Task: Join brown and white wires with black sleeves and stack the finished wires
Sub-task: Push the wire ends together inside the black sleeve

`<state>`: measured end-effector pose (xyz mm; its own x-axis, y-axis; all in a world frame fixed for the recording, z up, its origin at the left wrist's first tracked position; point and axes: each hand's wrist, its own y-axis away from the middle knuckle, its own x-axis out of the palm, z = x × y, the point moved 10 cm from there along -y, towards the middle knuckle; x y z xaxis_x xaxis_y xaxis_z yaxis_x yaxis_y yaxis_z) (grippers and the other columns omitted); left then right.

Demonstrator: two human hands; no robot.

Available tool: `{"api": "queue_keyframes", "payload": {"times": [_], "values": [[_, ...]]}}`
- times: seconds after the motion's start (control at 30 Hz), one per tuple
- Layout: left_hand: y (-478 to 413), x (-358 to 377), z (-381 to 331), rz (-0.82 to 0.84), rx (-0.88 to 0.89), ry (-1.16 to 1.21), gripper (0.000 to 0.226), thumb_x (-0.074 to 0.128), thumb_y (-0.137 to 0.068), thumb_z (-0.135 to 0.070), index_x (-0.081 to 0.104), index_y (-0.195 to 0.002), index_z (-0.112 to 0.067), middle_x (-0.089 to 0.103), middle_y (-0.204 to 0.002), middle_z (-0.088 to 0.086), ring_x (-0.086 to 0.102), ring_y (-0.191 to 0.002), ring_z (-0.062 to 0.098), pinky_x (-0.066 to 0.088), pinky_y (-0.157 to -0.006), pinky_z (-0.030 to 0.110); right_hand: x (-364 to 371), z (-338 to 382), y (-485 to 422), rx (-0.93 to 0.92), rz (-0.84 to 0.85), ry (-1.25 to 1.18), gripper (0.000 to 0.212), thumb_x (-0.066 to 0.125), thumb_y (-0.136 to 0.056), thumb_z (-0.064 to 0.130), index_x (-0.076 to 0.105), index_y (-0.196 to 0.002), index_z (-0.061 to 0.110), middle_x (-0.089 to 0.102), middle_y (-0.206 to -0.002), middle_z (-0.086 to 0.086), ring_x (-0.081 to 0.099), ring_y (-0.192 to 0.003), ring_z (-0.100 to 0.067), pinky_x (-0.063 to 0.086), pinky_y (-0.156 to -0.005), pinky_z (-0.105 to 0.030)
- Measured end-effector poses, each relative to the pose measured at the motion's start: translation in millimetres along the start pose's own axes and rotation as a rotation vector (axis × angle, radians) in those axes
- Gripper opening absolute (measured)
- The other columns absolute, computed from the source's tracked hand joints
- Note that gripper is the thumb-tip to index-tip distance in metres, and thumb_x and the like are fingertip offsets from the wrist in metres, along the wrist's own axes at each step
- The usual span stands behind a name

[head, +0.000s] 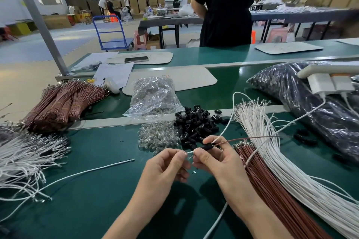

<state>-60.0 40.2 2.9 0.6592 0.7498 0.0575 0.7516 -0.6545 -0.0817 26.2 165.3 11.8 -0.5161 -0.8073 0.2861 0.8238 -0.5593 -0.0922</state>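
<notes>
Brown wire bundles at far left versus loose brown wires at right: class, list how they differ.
The banded brown wire bundles are tied with yellow bands; the loose brown wires lie untied. The bundles sit at the far left; the loose wires lie beside the right hand. Both are brown with metal tips.
</notes>
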Motion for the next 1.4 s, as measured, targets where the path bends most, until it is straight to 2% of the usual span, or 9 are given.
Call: {"api": "queue_keyframes", "payload": {"times": [0.37, 0.5, 0.6, 0.77, 0.87, 0.97, 1.13, 1.3, 1.4], "values": [[0.6, 8.4, 2.9, 0.014, -0.012, -0.001, 0.032, 0.061, -0.089, -0.033, 0.068, -0.09, -0.001, 0.072, -0.078, 0.01, 0.066, -0.066, 0.019, 0.055, -0.064, 0.028, -0.7, 1.7, -0.6, 0.014, -0.011, 0.002, 0.025, 0.077, -0.077, 0.019, 0.068, -0.097, 0.031, 0.072, -0.082, -0.006, 0.071, -0.079, -0.018, 0.058, -0.076, -0.024], [1.0, 10.7, 6.1, 0.034, -0.027, 0.0, 0.034, 0.061, -0.089, -0.034, 0.068, -0.091, 0.0, 0.072, -0.079, 0.009, 0.066, -0.066, 0.02, 0.056, -0.064, 0.029, -3.8, 0.8, -2.2, -0.006, -0.034, 0.089, 0.03, 0.076, -0.085, 0.01, 0.068, -0.1, 0.034, 0.074, -0.085, -0.004, 0.072, -0.079, -0.018, 0.059, -0.08, -0.027], [0.7, 10.7, 9.1, 0.039, -0.047, 0.005, 0.033, 0.063, -0.087, -0.034, 0.068, -0.091, -0.002, 0.072, -0.079, 0.01, 0.066, -0.067, 0.021, 0.056, -0.064, 0.029, -2.4, 3.4, -3.0, -0.036, -0.04, 0.141, 0.036, 0.077, -0.085, 0.009, 0.067, -0.1, 0.039, 0.075, -0.086, -0.002, 0.073, -0.078, -0.018, 0.057, -0.076, -0.022], [-0.1, 9.0, 8.9, 0.033, -0.051, 0.02, 0.032, 0.064, -0.086, -0.033, 0.068, -0.089, -0.001, 0.072, -0.079, 0.011, 0.065, -0.066, 0.02, 0.055, -0.063, 0.028, -3.6, 5.5, -2.6, -0.076, -0.051, 0.242, 0.04, 0.078, -0.085, 0.012, 0.065, -0.101, 0.046, 0.074, -0.084, 0.0, 0.074, -0.077, -0.017, 0.055, -0.077, -0.019], [0.0, 9.0, 8.6, 0.033, -0.045, 0.01, 0.026, 0.063, -0.093, -0.025, 0.068, -0.091, 0.0, 0.072, -0.078, 0.01, 0.065, -0.065, 0.02, 0.054, -0.063, 0.028, -2.7, 4.4, -2.5, -0.068, -0.046, 0.25, 0.039, 0.079, -0.085, 0.016, 0.064, -0.101, 0.048, 0.074, -0.082, -0.002, 0.073, -0.077, -0.017, 0.055, -0.077, -0.02], [0.4, 7.9, 7.2, 0.023, -0.029, -0.031, 0.02, 0.059, -0.099, -0.016, 0.067, -0.091, 0.0, 0.071, -0.076, 0.007, 0.064, -0.064, 0.019, 0.054, -0.062, 0.027, -2.8, 2.7, -2.1, -0.055, -0.042, 0.232, 0.035, 0.079, -0.085, 0.016, 0.065, -0.104, 0.042, 0.072, -0.079, -0.006, 0.072, -0.073, -0.017, 0.055, -0.074, -0.019], [-0.1, 7.3, 6.2, 0.011, -0.022, -0.04, 0.02, 0.058, -0.099, -0.016, 0.066, -0.092, 0.001, 0.071, -0.076, 0.008, 0.064, -0.063, 0.02, 0.054, -0.061, 0.028, -0.9, 0.2, -2.4, -0.04, -0.022, 0.239, 0.034, 0.077, -0.085, 0.018, 0.062, -0.113, 0.029, 0.068, -0.071, -0.003, 0.066, -0.068, -0.014, 0.053, -0.072, -0.019], [0.2, 7.5, 6.5, 0.016, -0.023, -0.038, 0.022, 0.06, -0.097, -0.02, 0.067, -0.093, -0.001, 0.071, -0.077, 0.008, 0.064, -0.064, 0.02, 0.053, -0.061, 0.027, 0.2, -0.9, -2.1, -0.033, -0.006, 0.242, 0.036, 0.077, -0.081, 0.032, 0.062, -0.113, 0.033, 0.067, -0.071, 0.0, 0.067, -0.07, -0.014, 0.052, -0.073, -0.017], [0.2, 7.7, 7.5, 0.021, -0.029, -0.027, 0.024, 0.06, -0.096, -0.023, 0.068, -0.093, -0.001, 0.071, -0.077, 0.008, 0.064, -0.064, 0.02, 0.054, -0.061, 0.028, 0.1, -2.1, -2.8, -0.031, -0.001, 0.218, 0.034, 0.077, -0.079, 0.034, 0.064, -0.109, 0.042, 0.069, -0.073, 0.0, 0.07, -0.075, -0.017, 0.057, -0.079, -0.025]]}}
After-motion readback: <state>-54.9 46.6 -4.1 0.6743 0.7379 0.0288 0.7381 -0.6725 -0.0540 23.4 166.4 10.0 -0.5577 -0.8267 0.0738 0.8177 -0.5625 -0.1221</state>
